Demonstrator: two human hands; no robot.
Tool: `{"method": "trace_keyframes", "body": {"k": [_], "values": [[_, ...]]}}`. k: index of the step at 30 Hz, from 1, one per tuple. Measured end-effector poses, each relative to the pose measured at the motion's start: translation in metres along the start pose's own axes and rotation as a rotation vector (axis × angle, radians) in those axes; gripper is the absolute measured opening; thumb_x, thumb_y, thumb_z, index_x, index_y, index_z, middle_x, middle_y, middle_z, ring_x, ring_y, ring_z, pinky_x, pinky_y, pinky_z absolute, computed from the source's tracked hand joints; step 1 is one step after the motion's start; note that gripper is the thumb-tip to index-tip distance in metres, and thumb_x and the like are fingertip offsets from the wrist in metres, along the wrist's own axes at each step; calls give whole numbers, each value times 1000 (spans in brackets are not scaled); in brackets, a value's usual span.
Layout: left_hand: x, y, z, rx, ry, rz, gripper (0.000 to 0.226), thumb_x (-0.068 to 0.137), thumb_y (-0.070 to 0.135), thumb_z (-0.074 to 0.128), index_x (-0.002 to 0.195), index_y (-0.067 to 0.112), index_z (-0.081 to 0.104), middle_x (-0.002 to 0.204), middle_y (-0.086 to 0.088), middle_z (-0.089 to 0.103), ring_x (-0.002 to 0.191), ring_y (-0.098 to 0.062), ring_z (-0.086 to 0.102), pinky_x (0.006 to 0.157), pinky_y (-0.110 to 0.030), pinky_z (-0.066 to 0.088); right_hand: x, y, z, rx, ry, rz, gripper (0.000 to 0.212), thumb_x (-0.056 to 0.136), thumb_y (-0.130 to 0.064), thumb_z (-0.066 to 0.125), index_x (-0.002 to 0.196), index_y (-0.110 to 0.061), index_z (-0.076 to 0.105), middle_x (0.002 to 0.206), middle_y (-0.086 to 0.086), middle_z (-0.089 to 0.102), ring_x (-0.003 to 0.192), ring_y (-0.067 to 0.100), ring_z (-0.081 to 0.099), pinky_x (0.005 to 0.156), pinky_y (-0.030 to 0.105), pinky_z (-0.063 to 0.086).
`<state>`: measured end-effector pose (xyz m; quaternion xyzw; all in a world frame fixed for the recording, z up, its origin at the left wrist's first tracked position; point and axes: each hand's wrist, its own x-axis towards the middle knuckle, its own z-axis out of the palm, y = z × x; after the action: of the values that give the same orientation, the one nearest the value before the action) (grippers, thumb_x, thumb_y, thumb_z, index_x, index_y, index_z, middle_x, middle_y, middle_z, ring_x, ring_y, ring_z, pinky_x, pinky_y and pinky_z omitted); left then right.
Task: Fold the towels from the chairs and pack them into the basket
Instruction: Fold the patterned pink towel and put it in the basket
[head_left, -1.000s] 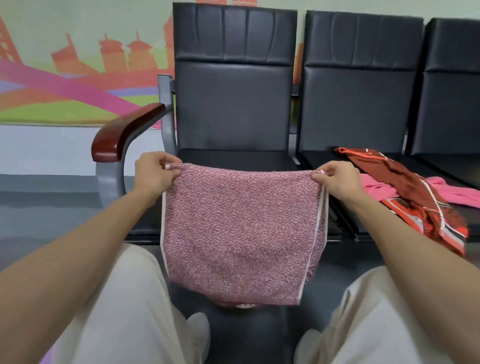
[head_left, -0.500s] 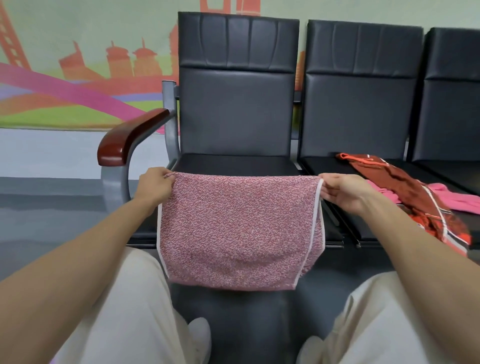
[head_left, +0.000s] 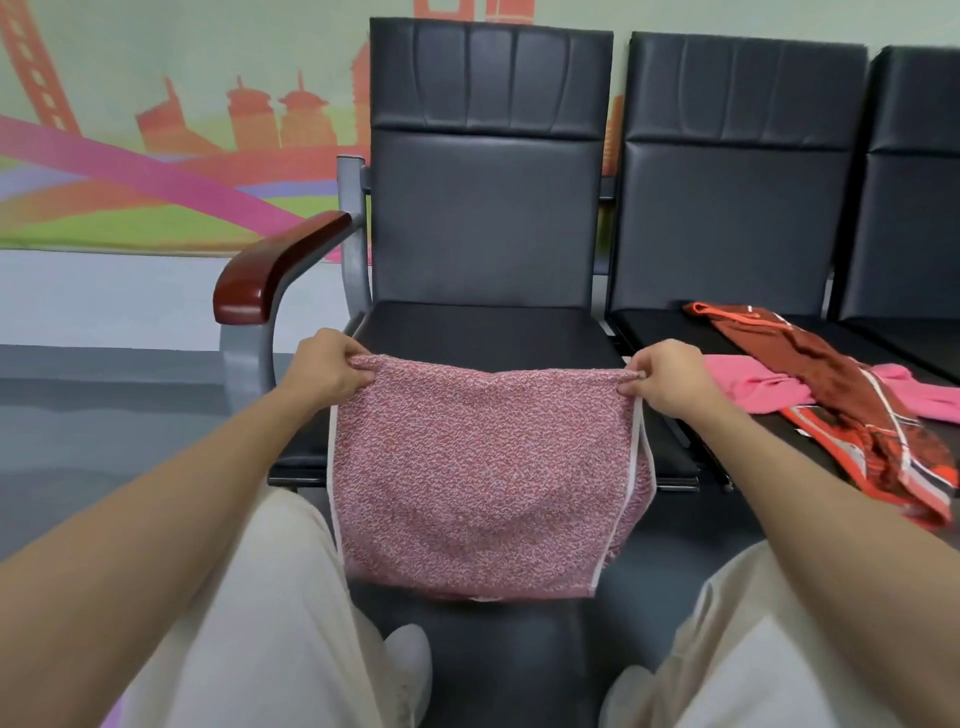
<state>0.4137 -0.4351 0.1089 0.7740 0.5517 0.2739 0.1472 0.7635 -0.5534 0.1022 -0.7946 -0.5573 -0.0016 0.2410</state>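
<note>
A speckled pink-red towel (head_left: 483, 478) with white edging hangs doubled over in front of the left black chair (head_left: 488, 332). My left hand (head_left: 324, 369) pinches its top left corner and my right hand (head_left: 667, 376) pinches its top right corner, holding the top edge level just above the seat's front. On the middle chair seat (head_left: 660, 327) lie a red-orange patterned towel (head_left: 852, 395) and, under it, a bright pink towel (head_left: 748, 387). No basket is in view.
A wooden armrest (head_left: 275, 265) on a grey metal post stands left of the near chair. A third black chair (head_left: 914, 197) is at the right edge. My knees in light trousers and white shoes fill the bottom, over grey floor.
The towel's hanging lower edge has risen a little relative to my hands, and the view has tilted down slightly. Both hands keep their hold on the top corners.
</note>
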Motion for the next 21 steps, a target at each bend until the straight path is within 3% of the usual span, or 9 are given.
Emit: {"method": "trace_keyframes", "body": {"k": [2,5,7,9,12,15,18,21], "values": [[-1,-1,1,169,-140,-11,30,96,18,58,69,3,60,72,-13,58,80,-31,59,64,-31,36,3,-2,0,14,56,-79,14,81,-20,75,87,-7,74,83,5,60,93,23,58,72,24,33],[-2,-4,1,240,-275,-21,44,99,22,48,58,8,52,61,-7,51,58,-18,50,51,-29,35,1,-2,-2,104,101,-60,18,91,-21,62,95,-7,72,93,9,68,95,26,60,81,31,42],[-4,-2,-2,249,-337,-10,36,96,18,51,64,6,62,64,-6,57,55,-13,53,49,-21,37,1,3,-3,141,109,-22,20,94,-20,57,96,-7,72,96,11,71,97,31,63,90,42,48],[-5,1,-4,273,-347,47,18,90,14,62,85,3,74,76,-5,64,62,-12,54,59,-21,39,0,6,-3,114,101,-23,19,94,-17,56,96,-6,72,97,12,71,99,32,63,94,38,46],[-4,8,-7,232,-225,74,16,74,12,81,89,7,77,77,0,64,74,-14,56,71,-25,41,-1,5,-4,78,134,-26,15,92,-14,60,96,-7,73,99,10,72,102,28,61,87,27,36],[-6,17,-10,144,-57,87,23,60,11,90,74,10,72,70,1,61,66,-12,52,68,-28,42,0,8,-6,215,182,42,11,89,-15,64,90,-15,74,94,8,73,96,26,65,93,30,44],[-8,24,-10,70,141,133,24,66,14,87,84,7,73,73,-2,58,72,-17,51,68,-26,35,6,17,-9,391,224,154,16,89,-17,61,80,-25,71,85,2,72,87,25,68,83,48,56],[-7,26,-7,61,188,217,18,80,21,78,88,5,75,74,-2,59,77,-21,51,67,-25,30,3,16,-10,477,130,223,22,92,-12,53,76,-17,67,78,7,65,77,25,65,72,46,59]]}}
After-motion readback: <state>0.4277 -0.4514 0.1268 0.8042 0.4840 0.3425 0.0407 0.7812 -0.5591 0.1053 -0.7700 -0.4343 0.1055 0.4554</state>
